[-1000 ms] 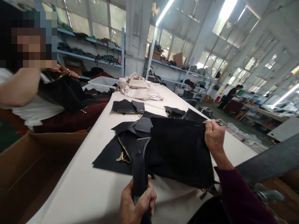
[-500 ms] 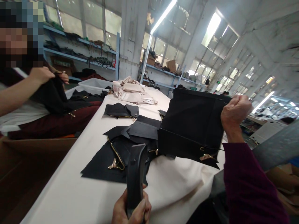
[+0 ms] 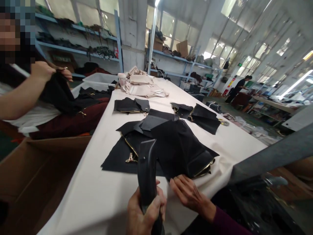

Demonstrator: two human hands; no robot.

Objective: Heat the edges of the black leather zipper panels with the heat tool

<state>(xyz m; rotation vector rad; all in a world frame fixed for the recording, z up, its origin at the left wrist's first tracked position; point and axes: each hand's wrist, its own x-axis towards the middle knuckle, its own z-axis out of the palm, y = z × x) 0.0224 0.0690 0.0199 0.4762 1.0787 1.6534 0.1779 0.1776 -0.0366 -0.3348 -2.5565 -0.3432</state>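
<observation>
My left hand [image 3: 146, 209] is wrapped round a black handheld tool [image 3: 147, 173], held upright over the near part of the white-covered table [image 3: 83, 192]. My right hand [image 3: 187, 192] rests at the near edge of a black fabric piece [image 3: 181, 147] with a gold zipper; its fingers are together, and whether they pinch the edge is hidden. That piece lies over other black zippered pieces [image 3: 117, 160]. Farther back are a small black piece [image 3: 129, 105] and, to the right, another black piece [image 3: 205, 117].
A co-worker at the left holds black fabric [image 3: 57, 91] beside a cardboard box [image 3: 46, 163]. Beige pieces [image 3: 141, 85] are piled at the table's far end. A grey metal bar [image 3: 276, 156] slants across the right. A person [image 3: 238, 88] stands far back.
My right hand has come down and left from its raised position, and the black piece it held up now lies on the stack. The view has shifted; the tool stays in my left hand.
</observation>
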